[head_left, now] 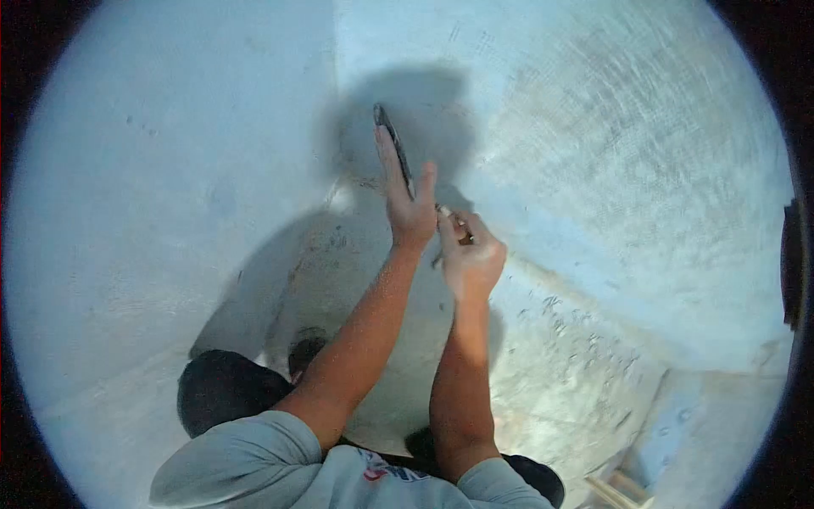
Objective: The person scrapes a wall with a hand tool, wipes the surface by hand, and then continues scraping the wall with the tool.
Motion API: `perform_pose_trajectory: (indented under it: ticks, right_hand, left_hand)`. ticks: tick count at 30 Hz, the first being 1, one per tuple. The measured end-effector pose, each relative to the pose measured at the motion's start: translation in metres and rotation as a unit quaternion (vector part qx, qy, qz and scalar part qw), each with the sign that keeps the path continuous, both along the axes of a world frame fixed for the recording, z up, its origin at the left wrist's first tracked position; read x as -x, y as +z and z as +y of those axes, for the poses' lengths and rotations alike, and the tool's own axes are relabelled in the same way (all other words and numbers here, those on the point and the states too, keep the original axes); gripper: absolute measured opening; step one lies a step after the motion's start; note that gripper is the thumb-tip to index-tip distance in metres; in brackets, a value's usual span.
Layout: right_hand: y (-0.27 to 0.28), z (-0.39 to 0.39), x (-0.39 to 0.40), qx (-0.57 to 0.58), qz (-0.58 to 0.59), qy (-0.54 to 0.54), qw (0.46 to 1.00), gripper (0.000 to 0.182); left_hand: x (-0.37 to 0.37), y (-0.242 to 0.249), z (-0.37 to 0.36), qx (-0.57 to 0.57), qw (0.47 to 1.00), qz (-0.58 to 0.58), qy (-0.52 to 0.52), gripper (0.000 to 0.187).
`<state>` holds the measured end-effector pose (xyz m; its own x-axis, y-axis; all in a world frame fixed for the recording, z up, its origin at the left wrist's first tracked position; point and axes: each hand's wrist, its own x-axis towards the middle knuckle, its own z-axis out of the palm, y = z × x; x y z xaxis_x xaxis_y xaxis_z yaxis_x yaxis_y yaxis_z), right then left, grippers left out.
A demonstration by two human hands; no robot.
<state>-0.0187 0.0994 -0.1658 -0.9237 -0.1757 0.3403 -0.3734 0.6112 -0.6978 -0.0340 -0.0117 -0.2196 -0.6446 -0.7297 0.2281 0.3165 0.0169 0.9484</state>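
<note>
Toward twelve o'clock, I watch remotely as the left hand [410, 214] grips a dark flat tool [396, 141] edge-on, probably steadying it for the right hand [473, 265] at its five o'clock, curled on what, if anything, I cannot tell.

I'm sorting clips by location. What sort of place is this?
Probably an unfinished or worn indoor room: pale walls meet at a corner, one with swirling marks; the floor is blotchy, and light wooden strips show at lower right.

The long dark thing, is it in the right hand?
No, the long dark thing is against the left hand, above the right hand in the picture.
</note>
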Motion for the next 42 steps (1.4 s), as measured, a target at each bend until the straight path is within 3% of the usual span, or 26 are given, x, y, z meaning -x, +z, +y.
perform_pose_trajectory:
  ticks: [2, 4, 6, 7, 9, 12, 15, 17, 18, 21, 24, 28, 30, 32, 33, 34, 37, 41, 42]
  right_hand:
    - [0.009, 0.032, 0.014, 0.043, 0.004, 0.001, 0.999, 0.032]
    - [0.013, 0.075, 0.034, 0.091, -0.078, 0.001, 0.993, 0.03]
    - [0.025, 0.083, 0.038, 0.014, -0.072, -0.007, 0.997, 0.031]
    - [0.014, 0.068, 0.037, 0.011, -0.05, -0.01, 0.999, 0.032]
    - [-0.006, 0.026, 0.023, -0.002, -0.007, -0.018, 1.0, 0.034]
    - [0.001, 0.019, 0.016, -0.034, -0.07, -0.023, 0.997, 0.034]
    - [0.021, 0.079, 0.049, 0.006, -0.1, 0.007, 0.995, 0.039]
    - [0.022, 0.082, 0.058, -0.006, -0.086, 0.013, 0.996, 0.039]
    - [0.016, 0.068, 0.054, -0.001, -0.068, 0.016, 0.998, 0.038]
    - [-0.007, 0.015, 0.029, -0.035, -0.051, 0.019, 0.998, 0.034]
    - [-0.01, 0.039, 0.03, -0.024, -0.029, 0.018, 0.999, 0.031]
    - [0.036, 0.113, 0.058, 0.004, -0.167, 0.041, 0.985, 0.033]
    - [0.038, 0.083, 0.035, -0.049, -0.107, 0.014, 0.993, 0.034]
    - [0.022, 0.069, 0.026, -0.07, -0.076, 0.021, 0.994, 0.033]
    - [0.012, 0.065, 0.026, -0.064, -0.07, 0.049, 0.994, 0.032]
    - [0.007, 0.063, 0.027, -0.06, -0.065, 0.077, 0.993, 0.031]
    - [0.0, 0.125, 0.063, 0.082, -0.219, 0.228, 0.945, 0.03]
    - [0.015, 0.093, 0.055, 0.107, -0.163, 0.212, 0.957, 0.033]
    - [0.017, 0.068, 0.044, 0.052, -0.142, 0.201, 0.968, 0.032]
  left_hand:
    - [0.006, 0.009, 0.018, 0.061, 0.998, 0.007, -0.011, 0.112]
    - [0.006, 0.018, 0.038, 0.136, 0.99, -0.023, -0.03, 0.115]
    - [0.001, 0.022, 0.05, 0.205, 0.975, -0.073, -0.052, 0.117]
    - [0.0, 0.023, 0.045, 0.119, 0.984, -0.112, -0.072, 0.119]
    - [0.004, 0.014, 0.02, 0.006, 0.998, -0.05, -0.034, 0.117]
    - [-0.002, 0.046, 0.008, -0.033, 0.996, 0.041, -0.066, 0.104]
    - [0.013, 0.021, 0.042, 0.182, 0.983, -0.033, -0.014, 0.108]
    - [0.017, 0.029, 0.048, 0.206, 0.977, -0.057, 0.024, 0.109]
    - [0.019, 0.033, 0.042, 0.175, 0.98, -0.078, 0.054, 0.11]
    - [0.0, 0.057, 0.012, -0.029, 0.998, -0.047, -0.003, 0.111]
    - [-0.009, 0.065, 0.022, 0.091, 0.984, -0.142, -0.062, 0.112]
    - [-0.009, 0.06, 0.042, 0.227, 0.927, -0.226, -0.194, 0.123]
    - [-0.001, 0.06, 0.042, 0.089, 0.971, -0.188, -0.116, 0.115]
    - [-0.009, 0.065, 0.03, -0.037, 0.99, -0.086, -0.104, 0.11]
    - [-0.007, 0.038, 0.008, -0.033, 0.991, -0.036, -0.126, 0.101]
    - [-0.004, 0.019, 0.012, 0.004, 0.995, -0.056, -0.088, 0.088]
    - [0.004, -0.005, 0.037, 0.04, 0.995, -0.095, 0.005, 0.06]
    - [0.004, -0.006, 0.028, -0.102, 0.985, -0.12, 0.069, 0.037]
    - [0.001, -0.004, 0.025, -0.108, 0.983, -0.126, 0.073, 0.033]
